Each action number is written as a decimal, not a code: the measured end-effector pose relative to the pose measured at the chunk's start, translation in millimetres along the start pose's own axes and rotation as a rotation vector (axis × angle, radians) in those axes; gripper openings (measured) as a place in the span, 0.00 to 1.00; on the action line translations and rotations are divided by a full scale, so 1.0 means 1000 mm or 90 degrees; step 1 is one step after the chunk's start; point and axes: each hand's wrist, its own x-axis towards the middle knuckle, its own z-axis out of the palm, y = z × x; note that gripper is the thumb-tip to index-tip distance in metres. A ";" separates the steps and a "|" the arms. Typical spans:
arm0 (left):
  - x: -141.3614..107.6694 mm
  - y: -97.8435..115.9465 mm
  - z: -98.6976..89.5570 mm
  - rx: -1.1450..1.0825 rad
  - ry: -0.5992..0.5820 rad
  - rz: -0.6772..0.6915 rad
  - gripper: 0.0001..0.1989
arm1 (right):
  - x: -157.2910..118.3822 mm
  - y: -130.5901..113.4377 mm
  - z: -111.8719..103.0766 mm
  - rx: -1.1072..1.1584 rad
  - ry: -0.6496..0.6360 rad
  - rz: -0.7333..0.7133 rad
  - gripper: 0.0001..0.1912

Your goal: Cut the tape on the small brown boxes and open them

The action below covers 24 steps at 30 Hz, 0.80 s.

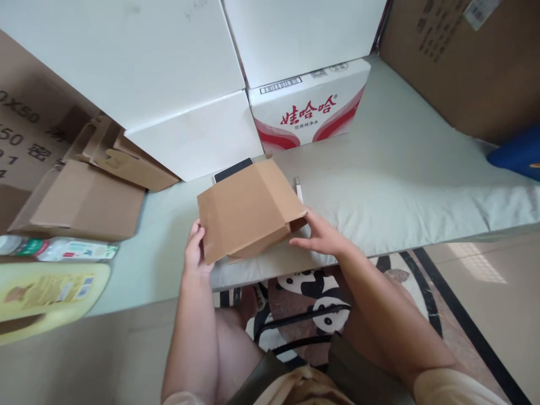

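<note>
A small brown cardboard box (242, 211), tilted and with a flap folded out, is in front of me over the near edge of the padded surface. Around its left edge my left hand (194, 247) is closed, with the fingers partly hidden behind the cardboard. My right hand (318, 233) is at the box's right corner, fingers against the edge and thumb stretched out below it. A dark flat object with a white rim (233, 170) shows partly behind the box. Just past its right side lies a small white item with a metal end (298, 188).
White cartons (177, 50) stand along the back, one with red printing (312, 109). Smaller brown boxes (88, 197), a plastic bottle (67, 249) and a yellow container (54, 295) are at left. A large brown carton (464, 62) and a blue object (518, 152) are at right.
</note>
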 end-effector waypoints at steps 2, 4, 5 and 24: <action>-0.004 0.000 0.001 -0.027 -0.058 -0.031 0.28 | 0.002 -0.001 0.003 0.053 0.045 0.016 0.32; -0.008 -0.002 0.002 -0.031 -0.103 -0.054 0.31 | 0.003 -0.004 0.004 0.075 0.097 0.025 0.33; -0.009 -0.003 0.003 -0.027 -0.116 -0.055 0.31 | 0.003 -0.005 0.004 0.068 0.136 0.033 0.35; -0.010 -0.034 0.019 0.059 -0.126 0.017 0.48 | 0.007 -0.018 0.011 0.193 0.410 0.155 0.22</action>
